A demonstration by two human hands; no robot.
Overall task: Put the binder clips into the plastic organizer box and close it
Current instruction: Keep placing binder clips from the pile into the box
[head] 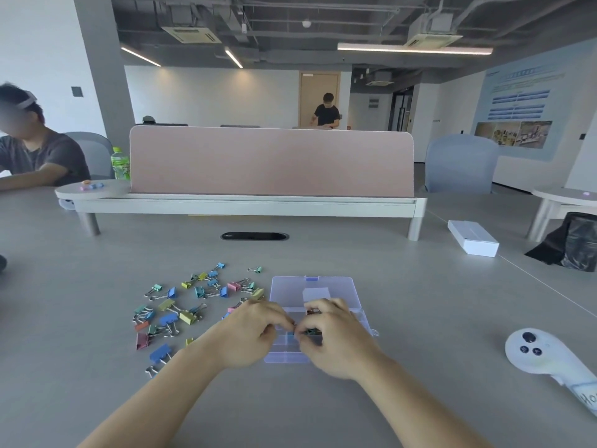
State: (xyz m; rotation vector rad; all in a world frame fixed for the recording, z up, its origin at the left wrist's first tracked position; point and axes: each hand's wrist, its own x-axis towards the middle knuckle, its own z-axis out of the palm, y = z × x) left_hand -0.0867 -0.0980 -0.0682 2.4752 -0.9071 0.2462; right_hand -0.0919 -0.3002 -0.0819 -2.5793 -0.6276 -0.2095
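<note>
A clear, purple-tinted plastic organizer box (286, 354) lies open on the grey table, its lid (315, 287) flat behind it. Several coloured binder clips (181, 310) are scattered to the left of the box. My left hand (250, 336) hovers over the box's left compartments with fingers curled, pinching something small and blue at the fingertips. My right hand (336, 337) is over the box's right side, its fingers curled round a dark green binder clip (311, 332). Both hands hide most of the compartments.
A white game controller (538, 354) lies at the right. A white box (473, 237) and a black bag (573, 242) sit farther back right. A pink desk divider (271, 161) stands behind, with a cable slot (254, 236) in the table. A person sits at the far left.
</note>
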